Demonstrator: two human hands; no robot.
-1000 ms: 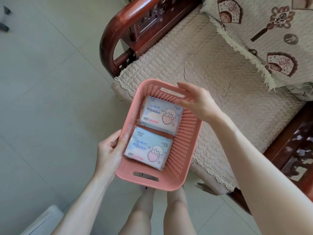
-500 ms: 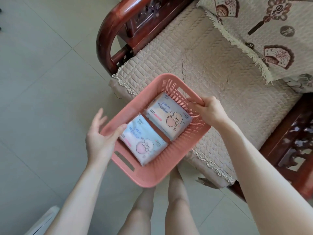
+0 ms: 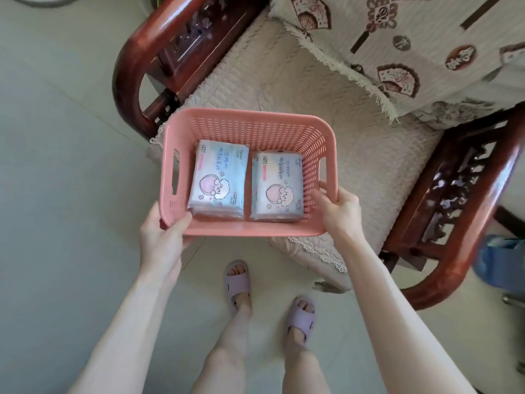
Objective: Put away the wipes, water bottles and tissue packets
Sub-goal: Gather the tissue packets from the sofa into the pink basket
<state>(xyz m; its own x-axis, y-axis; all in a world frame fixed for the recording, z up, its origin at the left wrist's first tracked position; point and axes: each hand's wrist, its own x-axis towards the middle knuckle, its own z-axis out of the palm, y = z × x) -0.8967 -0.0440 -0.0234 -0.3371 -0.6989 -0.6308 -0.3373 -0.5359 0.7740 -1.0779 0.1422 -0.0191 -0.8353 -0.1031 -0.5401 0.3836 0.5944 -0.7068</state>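
Observation:
I hold a pink perforated plastic basket (image 3: 244,120) in the air in front of the chair's seat. Two tissue packets lie flat side by side on its bottom: a bluish one (image 3: 218,180) on the left and a paler one (image 3: 277,187) on the right, both with a cartoon dog print. My left hand (image 3: 163,237) grips the basket's near left corner, thumb over the rim. At the near right corner my right hand (image 3: 339,211) clasps the rim, fingers inside. No wipes or water bottles are in view.
A dark red wooden armchair (image 3: 147,61) with a beige quilted seat cushion (image 3: 284,89) stands just behind the basket. A patterned throw (image 3: 412,46) covers its back. My feet in lilac slippers (image 3: 237,282) stand on pale floor tiles. A blurred blue object (image 3: 500,263) is at the right edge.
The basket has turned from a diagonal to lie crosswise in front of me. Both hands have shifted to its near corners, and the view has tilted down to show my feet.

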